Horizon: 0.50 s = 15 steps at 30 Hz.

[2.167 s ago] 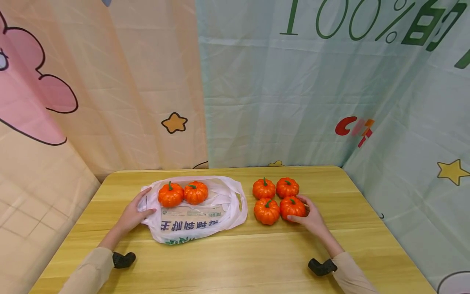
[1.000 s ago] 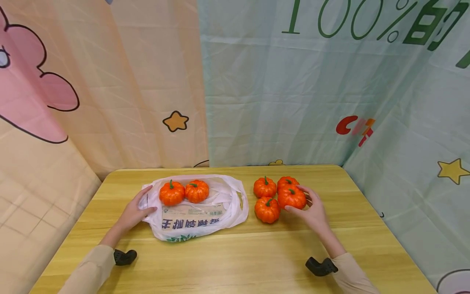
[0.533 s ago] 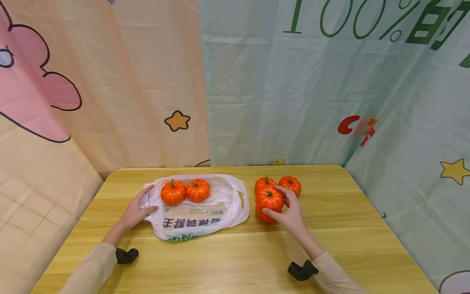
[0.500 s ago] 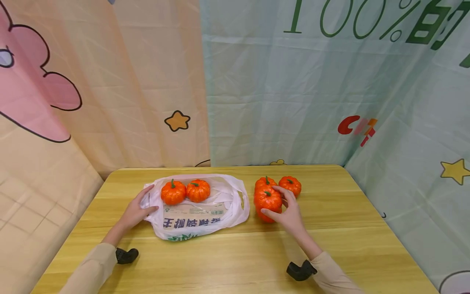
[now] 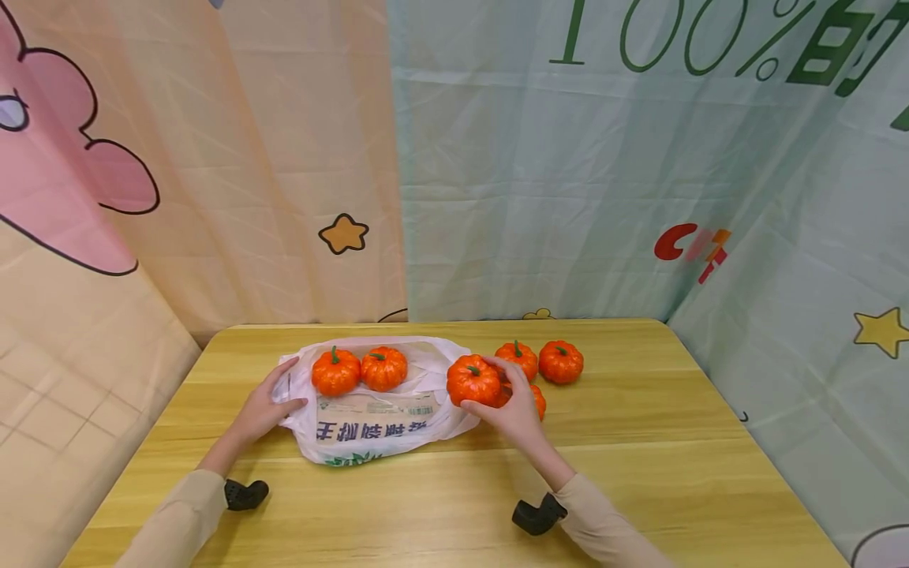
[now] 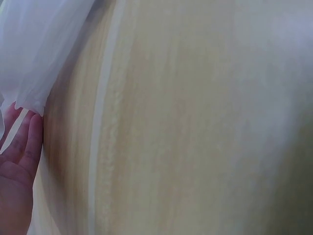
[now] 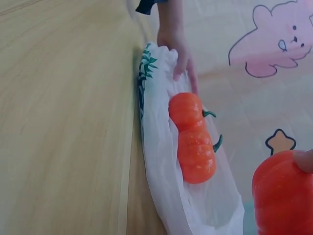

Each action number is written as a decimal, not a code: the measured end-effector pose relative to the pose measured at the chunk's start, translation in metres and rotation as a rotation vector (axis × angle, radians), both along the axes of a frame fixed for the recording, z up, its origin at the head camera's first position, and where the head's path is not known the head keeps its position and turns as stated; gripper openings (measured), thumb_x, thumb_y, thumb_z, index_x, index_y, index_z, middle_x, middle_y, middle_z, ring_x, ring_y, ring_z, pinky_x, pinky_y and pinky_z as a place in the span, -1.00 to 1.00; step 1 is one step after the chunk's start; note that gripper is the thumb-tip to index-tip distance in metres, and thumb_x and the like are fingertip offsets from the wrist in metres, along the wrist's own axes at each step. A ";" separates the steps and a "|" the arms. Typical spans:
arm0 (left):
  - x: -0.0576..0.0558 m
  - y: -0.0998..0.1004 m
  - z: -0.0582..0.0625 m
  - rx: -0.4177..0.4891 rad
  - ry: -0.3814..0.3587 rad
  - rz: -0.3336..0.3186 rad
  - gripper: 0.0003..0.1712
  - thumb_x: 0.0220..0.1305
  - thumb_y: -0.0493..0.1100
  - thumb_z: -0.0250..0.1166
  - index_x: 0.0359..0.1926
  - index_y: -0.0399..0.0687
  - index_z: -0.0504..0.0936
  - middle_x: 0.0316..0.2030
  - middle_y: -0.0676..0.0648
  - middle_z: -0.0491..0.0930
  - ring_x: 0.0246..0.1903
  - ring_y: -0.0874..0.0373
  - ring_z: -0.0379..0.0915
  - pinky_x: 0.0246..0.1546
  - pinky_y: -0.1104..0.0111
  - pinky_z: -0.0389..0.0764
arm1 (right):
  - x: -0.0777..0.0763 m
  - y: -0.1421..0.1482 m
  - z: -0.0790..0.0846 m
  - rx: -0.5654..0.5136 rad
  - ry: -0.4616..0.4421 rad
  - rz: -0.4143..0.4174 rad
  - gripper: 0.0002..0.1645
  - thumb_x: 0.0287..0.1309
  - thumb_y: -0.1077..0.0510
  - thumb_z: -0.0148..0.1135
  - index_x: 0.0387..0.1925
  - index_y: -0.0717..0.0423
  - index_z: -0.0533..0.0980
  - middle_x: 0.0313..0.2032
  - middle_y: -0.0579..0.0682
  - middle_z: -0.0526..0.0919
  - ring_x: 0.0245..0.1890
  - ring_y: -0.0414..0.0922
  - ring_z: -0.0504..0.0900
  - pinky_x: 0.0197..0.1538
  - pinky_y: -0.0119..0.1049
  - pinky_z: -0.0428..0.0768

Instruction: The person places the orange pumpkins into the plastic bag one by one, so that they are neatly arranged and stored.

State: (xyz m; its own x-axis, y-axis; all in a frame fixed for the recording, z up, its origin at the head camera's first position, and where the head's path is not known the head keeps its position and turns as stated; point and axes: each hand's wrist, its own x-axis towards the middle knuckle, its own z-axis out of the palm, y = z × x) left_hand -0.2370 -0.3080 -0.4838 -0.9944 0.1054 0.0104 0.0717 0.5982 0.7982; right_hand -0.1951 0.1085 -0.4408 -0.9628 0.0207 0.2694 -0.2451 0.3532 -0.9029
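Note:
A white plastic bag [image 5: 449, 426] lies on its side at left of centre, with two orange toy pumpkins [image 5: 336, 372] in its mouth. At the bag's left end is my left hand [image 5: 257, 410], thumb and index spread over the plastic. In the left wrist view its other fingers [image 6: 32, 142] look straight, their tips hidden behind the plastic. My right hand [image 5: 518, 409] grips another toy pumpkin [image 5: 473, 380] between thumb and fingers, overlapping the bag's right end. In the right wrist view this pumpkin [image 7: 283, 198] is partly cut off.
Right of the bag three more pumpkins rest on the wooden table [image 5: 398, 521]: two at the back, the rightmost pumpkin [image 5: 561, 363] fully visible, and a front pumpkin [image 5: 538, 404] partly behind my right hand. Printed cloth [image 5: 533, 197] hangs behind the table.
My right hand has lifted the front-right pumpkin from the group and carried it left, past the front pumpkin to the bag's right end. The left hand has stayed at the bag.

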 end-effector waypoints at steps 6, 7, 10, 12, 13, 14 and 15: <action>0.000 0.000 0.000 0.008 0.004 -0.002 -0.06 0.21 -0.16 0.29 0.50 -0.05 -0.02 0.45 -0.43 -0.11 0.38 -0.49 -0.16 0.27 -0.42 -0.06 | -0.008 -0.020 -0.002 -0.040 0.001 0.053 -0.16 -0.23 0.11 0.58 0.18 -0.01 0.43 0.16 0.04 0.43 0.12 0.00 0.43 0.12 -0.06 0.52; 0.001 0.001 0.001 0.011 0.005 -0.001 -0.07 0.21 -0.16 0.29 0.50 -0.05 -0.02 0.45 -0.43 -0.11 0.38 -0.49 -0.16 0.27 -0.42 -0.06 | -0.009 -0.023 -0.002 -0.050 -0.006 0.063 -0.17 -0.22 0.11 0.58 0.18 -0.01 0.43 0.16 0.05 0.43 0.11 0.00 0.42 0.12 -0.06 0.52; 0.001 0.001 0.001 0.013 0.008 -0.002 -0.07 0.21 -0.16 0.29 0.50 -0.06 -0.02 0.45 -0.44 -0.11 0.38 -0.50 -0.16 0.26 -0.42 -0.06 | -0.012 -0.031 -0.003 -0.066 -0.027 0.086 -0.17 -0.23 0.12 0.58 0.17 -0.02 0.43 0.15 0.05 0.42 0.10 0.00 0.42 0.13 -0.06 0.51; 0.001 0.001 0.000 0.012 0.010 -0.001 -0.07 0.21 -0.15 0.29 0.49 -0.06 -0.02 0.45 -0.44 -0.10 0.38 -0.50 -0.16 0.26 -0.43 -0.06 | -0.014 -0.036 -0.004 -0.054 -0.031 0.099 -0.17 -0.22 0.11 0.57 0.17 -0.01 0.43 0.15 0.07 0.42 0.09 0.01 0.42 0.12 -0.06 0.52; 0.001 0.001 0.000 0.011 0.010 -0.001 -0.07 0.21 -0.14 0.29 0.49 -0.06 -0.02 0.45 -0.44 -0.10 0.38 -0.50 -0.16 0.26 -0.42 -0.06 | -0.015 -0.038 -0.004 -0.048 -0.036 0.103 -0.18 -0.22 0.11 0.57 0.17 -0.02 0.43 0.14 0.07 0.41 0.09 0.01 0.42 0.12 -0.06 0.52; 0.001 0.001 0.000 0.007 0.012 -0.001 -0.07 0.21 -0.14 0.29 0.49 -0.06 -0.02 0.45 -0.44 -0.10 0.37 -0.50 -0.16 0.26 -0.42 -0.06 | -0.017 -0.040 -0.005 -0.041 -0.041 0.107 -0.18 -0.21 0.10 0.57 0.17 -0.02 0.43 0.15 0.07 0.41 0.09 0.00 0.42 0.12 -0.07 0.52; 0.001 0.001 0.000 0.004 0.013 -0.001 -0.06 0.21 -0.14 0.29 0.49 -0.07 -0.02 0.45 -0.45 -0.09 0.37 -0.50 -0.16 0.26 -0.42 -0.05 | -0.018 -0.042 -0.005 -0.033 -0.042 0.111 -0.18 -0.20 0.09 0.56 0.17 -0.01 0.42 0.15 0.08 0.40 0.10 0.00 0.41 0.13 -0.06 0.53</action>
